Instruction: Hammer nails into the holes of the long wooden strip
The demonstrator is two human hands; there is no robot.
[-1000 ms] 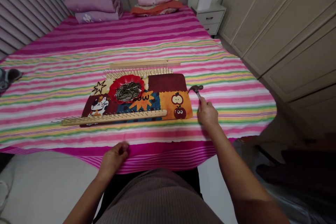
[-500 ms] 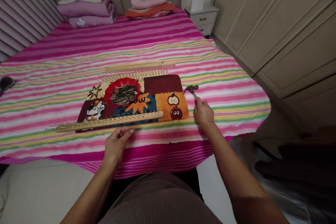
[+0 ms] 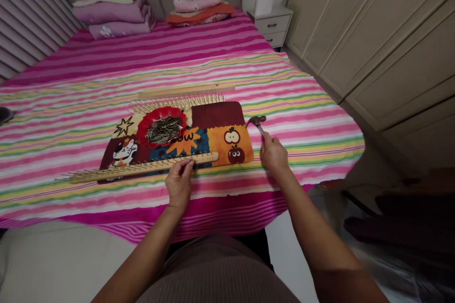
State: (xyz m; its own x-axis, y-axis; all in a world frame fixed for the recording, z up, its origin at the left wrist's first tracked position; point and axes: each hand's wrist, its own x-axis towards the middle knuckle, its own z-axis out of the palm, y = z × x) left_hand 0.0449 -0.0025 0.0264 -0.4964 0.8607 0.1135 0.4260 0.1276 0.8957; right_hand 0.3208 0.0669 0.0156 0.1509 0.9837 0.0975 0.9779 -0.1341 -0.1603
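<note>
My right hand is wrapped round the handle of a claw hammer, its head beside the right edge of a patterned mat. At the near side of the mat lies a wooden strip with a long row of nails standing up from it. My left hand is at the strip's near edge, thumb and fingers pinched together; what is between them is too small to make out. Beyond the strip, a red scalloped bowl full of loose nails rests on the mat.
Behind the bowl lie a second nail-studded strip and a plain wooden strip. A striped cloth covers the bed. Folded bedding is stacked at the far end. Wardrobes and a nightstand stand on the right.
My left hand has moved right and slightly forward along the near strip, its fingertips now up against it. My right hand still holds the hammer in nearly the same place.
</note>
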